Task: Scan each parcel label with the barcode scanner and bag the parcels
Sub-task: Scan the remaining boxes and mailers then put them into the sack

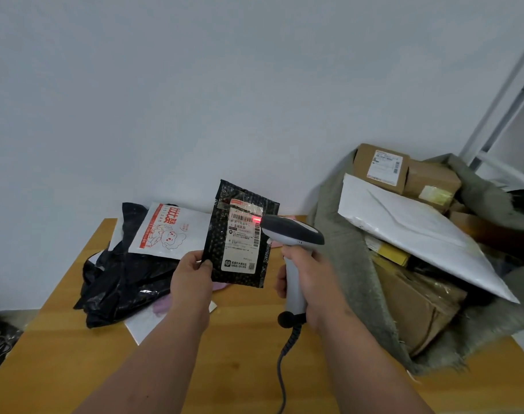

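My left hand (192, 277) pinches the lower left corner of a small black parcel (219, 234), held upright above the wooden table (239, 369). Its white label (242, 237) faces me. My right hand (307, 274) grips the handle of a grey barcode scanner (293, 234), whose head nearly touches the label's right edge. A red glow lies on the barcode at the label's top. The scanner's coiled cable (287, 345) hangs down toward me. A grey woven bag (350, 279) gapes at the right, holding cardboard boxes (380, 165) and a large white mailer (416, 228).
A pile of parcels lies at the table's back left: a white mailer with red print (168, 228) on black plastic bags (120, 282). A flat white envelope (144, 324) sits under my left forearm. White metal shelving (499, 115) rises at the far right against the wall.
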Motion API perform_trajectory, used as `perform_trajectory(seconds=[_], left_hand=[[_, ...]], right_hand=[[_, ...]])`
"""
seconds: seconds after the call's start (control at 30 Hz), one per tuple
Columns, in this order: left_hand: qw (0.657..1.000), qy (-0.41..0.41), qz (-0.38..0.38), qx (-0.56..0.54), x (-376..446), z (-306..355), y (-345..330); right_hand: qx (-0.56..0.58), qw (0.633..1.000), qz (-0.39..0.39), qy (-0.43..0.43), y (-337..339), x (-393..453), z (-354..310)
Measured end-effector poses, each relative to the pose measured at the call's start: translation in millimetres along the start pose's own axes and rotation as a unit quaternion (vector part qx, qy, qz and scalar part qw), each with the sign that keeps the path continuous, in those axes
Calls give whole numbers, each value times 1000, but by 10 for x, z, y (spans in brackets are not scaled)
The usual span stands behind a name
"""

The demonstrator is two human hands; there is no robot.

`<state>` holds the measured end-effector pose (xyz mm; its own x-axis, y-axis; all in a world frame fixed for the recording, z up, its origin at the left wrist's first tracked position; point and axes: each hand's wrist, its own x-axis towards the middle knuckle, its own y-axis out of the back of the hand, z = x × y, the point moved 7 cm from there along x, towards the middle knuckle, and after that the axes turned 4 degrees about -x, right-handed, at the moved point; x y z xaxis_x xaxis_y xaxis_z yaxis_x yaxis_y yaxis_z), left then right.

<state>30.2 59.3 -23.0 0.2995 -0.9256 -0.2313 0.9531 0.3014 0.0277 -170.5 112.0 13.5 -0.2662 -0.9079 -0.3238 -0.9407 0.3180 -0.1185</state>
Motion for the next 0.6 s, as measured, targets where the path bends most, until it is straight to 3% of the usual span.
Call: perform_trajectory(seconds=[0.23,0.6], left_hand=[[999,-28,-12,22,133,191,94],[968,-215,-37,122,39,722,-213]], right_hand=[[17,1000,13,9,-179,-76,-106],[39,986,139,79,115,-137,-258]])
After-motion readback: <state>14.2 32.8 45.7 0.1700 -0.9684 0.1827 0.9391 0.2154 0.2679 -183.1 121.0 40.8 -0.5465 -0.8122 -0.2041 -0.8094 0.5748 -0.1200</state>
